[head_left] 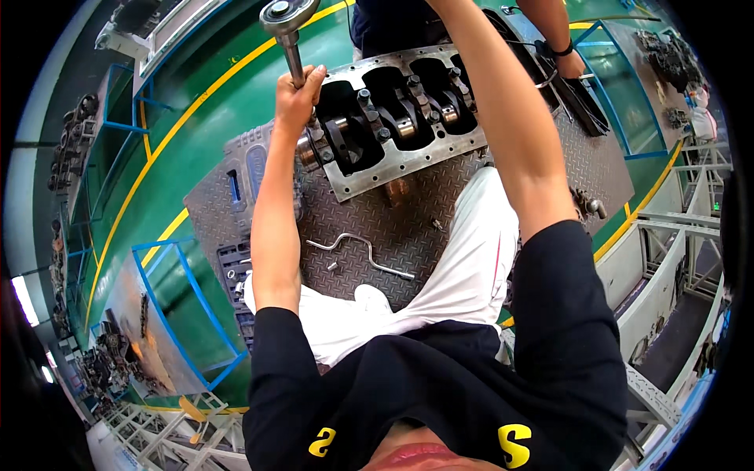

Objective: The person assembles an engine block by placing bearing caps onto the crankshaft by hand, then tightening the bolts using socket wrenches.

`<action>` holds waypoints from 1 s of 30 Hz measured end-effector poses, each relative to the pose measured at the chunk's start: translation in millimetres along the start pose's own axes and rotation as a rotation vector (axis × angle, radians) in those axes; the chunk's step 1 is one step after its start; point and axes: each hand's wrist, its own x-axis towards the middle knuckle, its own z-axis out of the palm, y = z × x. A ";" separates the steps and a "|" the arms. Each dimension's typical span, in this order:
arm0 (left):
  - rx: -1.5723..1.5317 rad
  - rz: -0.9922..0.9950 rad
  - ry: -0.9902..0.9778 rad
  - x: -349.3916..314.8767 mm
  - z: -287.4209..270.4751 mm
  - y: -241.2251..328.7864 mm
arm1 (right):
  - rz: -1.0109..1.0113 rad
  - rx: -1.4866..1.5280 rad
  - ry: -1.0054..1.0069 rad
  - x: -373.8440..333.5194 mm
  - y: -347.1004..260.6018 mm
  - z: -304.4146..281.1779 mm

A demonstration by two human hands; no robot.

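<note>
My left hand (295, 100) is closed round the lower shaft of a ratchet wrench (289, 16), whose round head rises above the fist. The fist sits at the left end of an engine block (357, 187); the shaft's lower end is hidden by the hand. Bearing caps with bolts and a crankshaft (339, 125) show in the block's openings. My right arm (522, 133) stretches across the block's right part and leaves the view at the top edge, so that hand is out of sight.
A bent metal bar (369, 250) and a small socket (332, 267) lie on the chequered metal plate (314, 228). Left of the block is an open tool case (255, 177). Another person's hand (571, 65) is by a long black tray (581, 106). Blue-framed stands (192, 290) surround the work area.
</note>
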 end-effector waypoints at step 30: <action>0.554 0.515 0.605 39.6 -5.7 77.4 | 0.012 -0.319 0.044 -269.3 -151.7 -104.6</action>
